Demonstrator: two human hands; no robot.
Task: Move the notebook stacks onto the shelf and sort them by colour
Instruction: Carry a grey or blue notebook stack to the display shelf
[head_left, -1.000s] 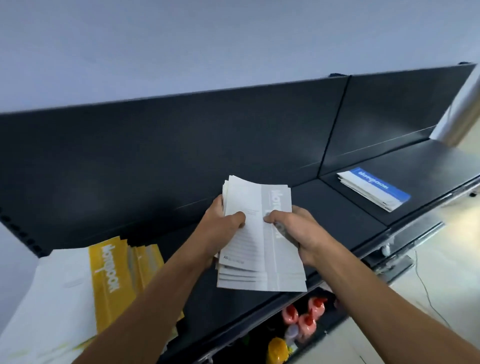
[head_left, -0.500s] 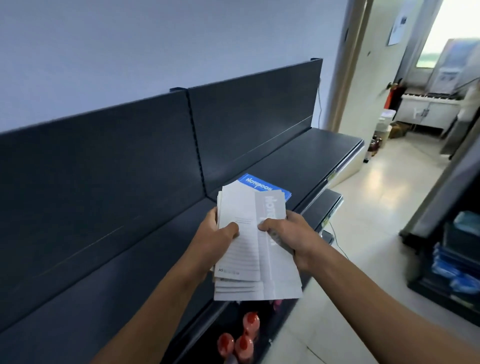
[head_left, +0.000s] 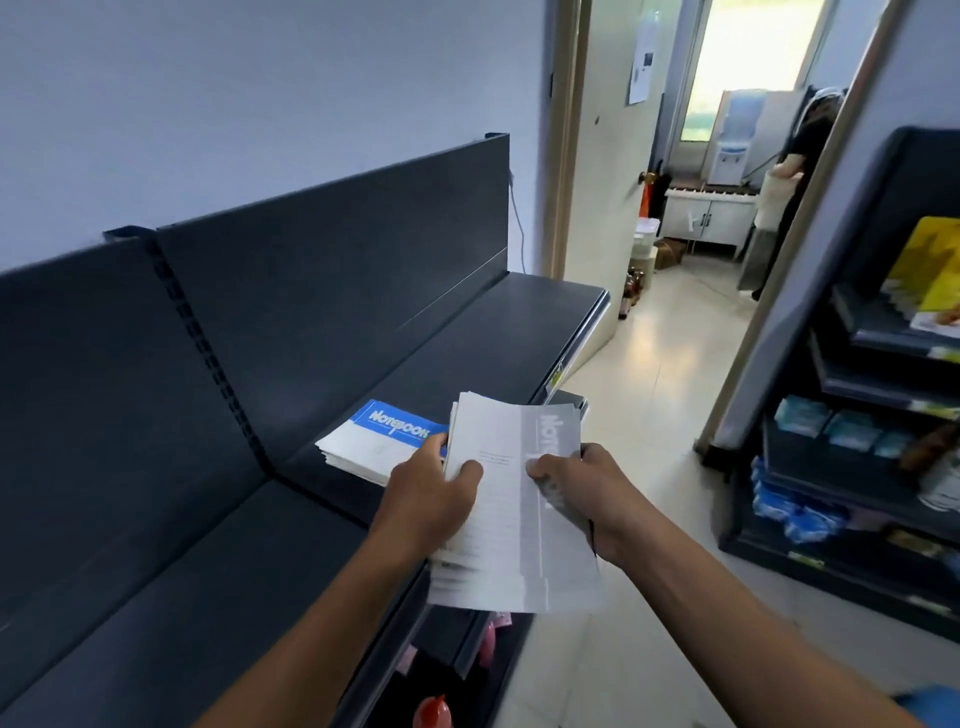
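Head camera: both hands, left hand (head_left: 429, 506) and right hand (head_left: 589, 496), clamp fingers on a grey notebook stack (head_left: 511, 512) just beside the blue notebook stack (head_left: 382, 441) lying on the shelf (head_left: 478, 338).

bare forearms, bare hands, no sleeves

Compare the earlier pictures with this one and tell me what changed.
The view swung right along the shelf: the yellow stack left the frame, and the blue notebook stack now lies just behind the left hand. Nothing was let go: left hand and right hand still grip the grey notebook stack, carried above the shelf's front edge.
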